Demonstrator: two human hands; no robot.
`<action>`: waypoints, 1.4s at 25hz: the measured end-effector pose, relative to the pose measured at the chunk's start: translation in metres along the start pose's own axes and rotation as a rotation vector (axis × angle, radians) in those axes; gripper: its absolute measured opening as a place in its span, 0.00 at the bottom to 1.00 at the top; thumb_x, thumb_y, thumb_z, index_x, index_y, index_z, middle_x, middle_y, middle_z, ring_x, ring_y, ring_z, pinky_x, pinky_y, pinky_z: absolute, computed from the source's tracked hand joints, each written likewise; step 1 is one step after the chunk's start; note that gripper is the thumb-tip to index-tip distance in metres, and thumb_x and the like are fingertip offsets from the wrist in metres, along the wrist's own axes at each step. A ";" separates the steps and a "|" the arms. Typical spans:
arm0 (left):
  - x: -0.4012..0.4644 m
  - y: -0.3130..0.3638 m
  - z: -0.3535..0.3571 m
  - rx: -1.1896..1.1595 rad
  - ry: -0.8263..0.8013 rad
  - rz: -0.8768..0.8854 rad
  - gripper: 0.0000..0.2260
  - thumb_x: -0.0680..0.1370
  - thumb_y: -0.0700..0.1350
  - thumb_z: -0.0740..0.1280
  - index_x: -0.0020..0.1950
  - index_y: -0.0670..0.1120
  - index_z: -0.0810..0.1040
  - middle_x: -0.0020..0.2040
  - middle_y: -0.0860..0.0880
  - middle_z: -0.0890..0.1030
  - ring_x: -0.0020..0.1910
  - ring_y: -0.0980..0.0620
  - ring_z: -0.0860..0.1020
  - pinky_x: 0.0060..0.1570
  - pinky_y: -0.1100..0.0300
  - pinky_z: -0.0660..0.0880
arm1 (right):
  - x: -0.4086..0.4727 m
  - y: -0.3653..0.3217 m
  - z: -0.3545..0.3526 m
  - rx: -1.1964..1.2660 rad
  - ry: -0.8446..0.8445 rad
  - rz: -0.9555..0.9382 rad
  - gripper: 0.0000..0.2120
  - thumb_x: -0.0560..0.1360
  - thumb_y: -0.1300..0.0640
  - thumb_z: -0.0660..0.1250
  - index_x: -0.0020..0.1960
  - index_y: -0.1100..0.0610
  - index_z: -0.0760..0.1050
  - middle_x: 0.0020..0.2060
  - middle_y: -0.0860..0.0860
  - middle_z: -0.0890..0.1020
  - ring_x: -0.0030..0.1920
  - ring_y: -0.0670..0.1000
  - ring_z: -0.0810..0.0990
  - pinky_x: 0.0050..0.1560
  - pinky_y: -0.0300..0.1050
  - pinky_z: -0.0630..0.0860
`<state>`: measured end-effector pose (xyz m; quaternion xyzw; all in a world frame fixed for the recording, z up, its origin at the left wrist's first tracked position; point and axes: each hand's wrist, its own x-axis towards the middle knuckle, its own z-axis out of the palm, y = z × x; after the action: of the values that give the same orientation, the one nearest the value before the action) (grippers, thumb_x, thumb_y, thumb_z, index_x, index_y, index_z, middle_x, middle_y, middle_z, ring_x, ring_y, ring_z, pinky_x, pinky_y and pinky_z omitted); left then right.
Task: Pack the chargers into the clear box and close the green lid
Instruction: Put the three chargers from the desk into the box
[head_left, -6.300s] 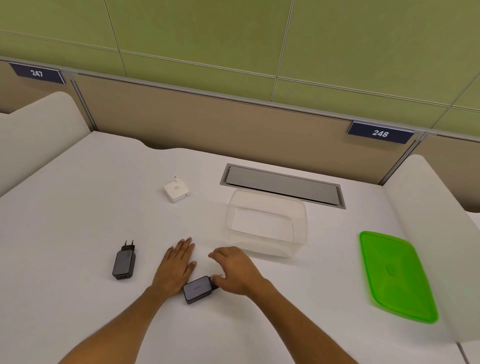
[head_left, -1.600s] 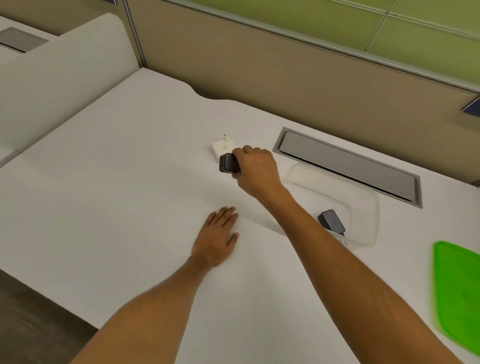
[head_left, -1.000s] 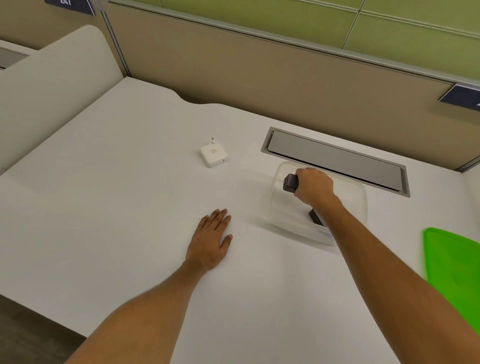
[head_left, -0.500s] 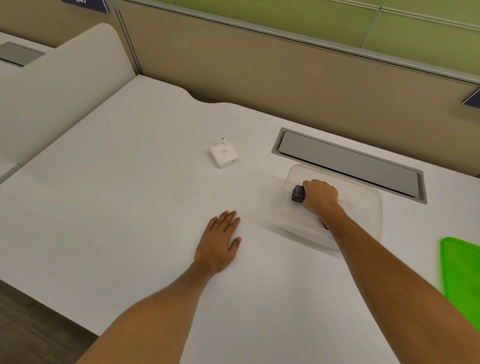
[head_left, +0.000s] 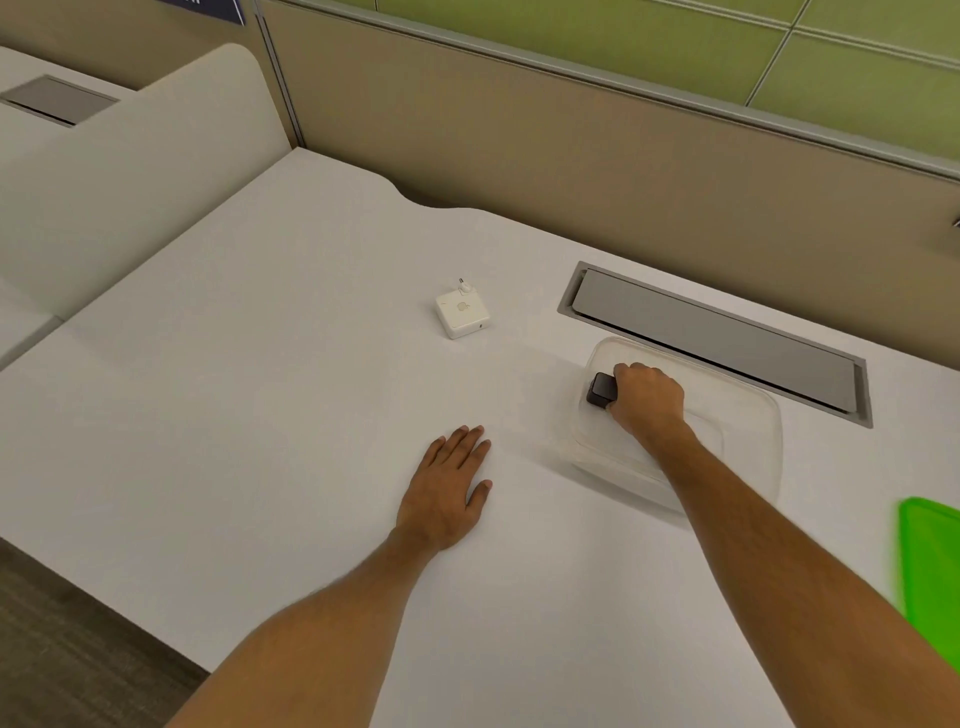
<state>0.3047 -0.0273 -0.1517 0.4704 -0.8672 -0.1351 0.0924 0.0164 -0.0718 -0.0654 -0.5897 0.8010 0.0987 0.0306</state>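
Note:
My right hand (head_left: 647, 402) reaches down into the clear box (head_left: 748, 415) and is shut on a dark grey charger (head_left: 601, 389) at the box's left end. My forearm hides the rest of the box's inside. A white square charger (head_left: 462, 314) lies on the desk to the left of the box. My left hand (head_left: 447, 491) rests flat on the desk, fingers spread, holding nothing. The green lid (head_left: 932, 566) lies at the right edge of the view, partly cut off.
A grey cable hatch (head_left: 711, 335) is set into the white desk (head_left: 234, 415) just behind the box. A beige partition wall runs along the back. A white rounded divider (head_left: 135, 171) stands at the left. The desk's front edge drops to dark floor at bottom left.
My right hand carried the dark charger from near the white charger over to the clear box and lowered it inside. My left hand stayed flat on the desk.

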 end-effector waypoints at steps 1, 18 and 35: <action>0.000 0.000 0.000 -0.001 0.001 -0.003 0.25 0.79 0.54 0.51 0.75 0.49 0.59 0.77 0.52 0.58 0.76 0.54 0.52 0.75 0.56 0.46 | 0.001 -0.001 -0.003 0.016 0.016 0.003 0.16 0.73 0.51 0.69 0.57 0.57 0.75 0.49 0.54 0.81 0.49 0.57 0.79 0.42 0.47 0.72; 0.000 0.000 0.000 -0.013 -0.021 -0.017 0.25 0.79 0.55 0.50 0.76 0.49 0.58 0.78 0.51 0.56 0.77 0.54 0.50 0.75 0.55 0.46 | 0.054 -0.100 -0.072 0.086 0.248 -0.321 0.14 0.76 0.50 0.63 0.55 0.57 0.78 0.47 0.55 0.84 0.47 0.59 0.81 0.43 0.46 0.72; 0.001 0.000 -0.002 -0.057 -0.037 -0.028 0.25 0.79 0.54 0.51 0.76 0.48 0.57 0.78 0.51 0.55 0.77 0.52 0.50 0.75 0.53 0.47 | 0.119 -0.185 -0.031 -0.160 0.027 -0.583 0.38 0.73 0.62 0.64 0.78 0.54 0.49 0.77 0.49 0.55 0.77 0.54 0.51 0.73 0.60 0.53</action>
<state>0.3045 -0.0281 -0.1500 0.4772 -0.8578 -0.1695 0.0878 0.1584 -0.2425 -0.0775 -0.7964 0.5881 0.1409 0.0004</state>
